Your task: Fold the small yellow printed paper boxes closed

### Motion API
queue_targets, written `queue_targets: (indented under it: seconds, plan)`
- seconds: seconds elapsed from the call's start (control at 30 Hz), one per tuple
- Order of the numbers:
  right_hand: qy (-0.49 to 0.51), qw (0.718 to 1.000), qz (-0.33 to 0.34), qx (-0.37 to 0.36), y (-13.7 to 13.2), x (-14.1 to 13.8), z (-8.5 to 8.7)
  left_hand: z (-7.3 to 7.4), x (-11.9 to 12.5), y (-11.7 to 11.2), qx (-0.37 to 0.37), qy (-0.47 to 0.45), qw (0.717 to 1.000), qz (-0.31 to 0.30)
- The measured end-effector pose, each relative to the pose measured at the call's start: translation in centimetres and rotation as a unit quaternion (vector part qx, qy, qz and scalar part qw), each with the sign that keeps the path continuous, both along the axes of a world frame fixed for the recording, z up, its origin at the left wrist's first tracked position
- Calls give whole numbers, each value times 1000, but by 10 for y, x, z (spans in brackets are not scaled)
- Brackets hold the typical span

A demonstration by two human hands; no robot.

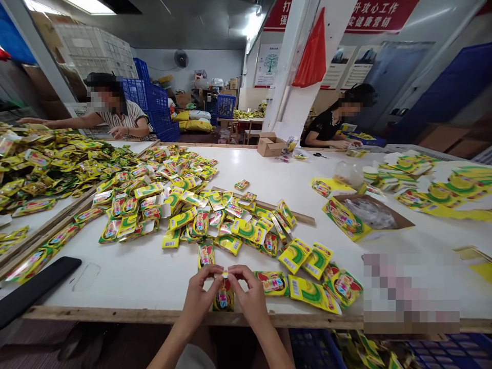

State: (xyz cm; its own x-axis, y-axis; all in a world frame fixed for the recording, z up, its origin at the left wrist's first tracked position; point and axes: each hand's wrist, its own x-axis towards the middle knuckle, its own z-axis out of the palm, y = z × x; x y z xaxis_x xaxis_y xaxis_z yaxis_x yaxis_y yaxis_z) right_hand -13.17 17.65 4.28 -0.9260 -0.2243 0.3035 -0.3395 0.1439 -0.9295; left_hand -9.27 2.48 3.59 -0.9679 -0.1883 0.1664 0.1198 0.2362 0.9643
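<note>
While left hand (200,288) and right hand (249,291) pinch one small box (223,300): its top could crumple if they squeeze hard
Surface edge (126,314): box's right there, so a slip might drop it

There's bare white tabletop (134,279) running left of the pinched carton (223,301), a passable lane for a hand as far as the black slab (40,288)! Straight beyond the grip, heaped boxes (246,230) block the way, and a row of boxes (312,293) crowds its right side.
</note>
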Motion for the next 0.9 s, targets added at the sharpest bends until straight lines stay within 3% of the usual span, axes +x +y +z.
queue_targets:
  seconds: [0.23,0.53,0.77,0.9]
  plan:
    - [-27,999,-8,30,-3,-7,5,1,-6,5,10,-14,999,42]
    - [-21,1000,8,-7,3,6,-8,-9,1,-3,-26,48,998,12]
    - [-3,998,-59,-8,15,13,-13,-2,4,11,-9,34,999,-19]
    - [74,988,-130,32,42,21,-3,-5,-1,8,-93,55,994,22]
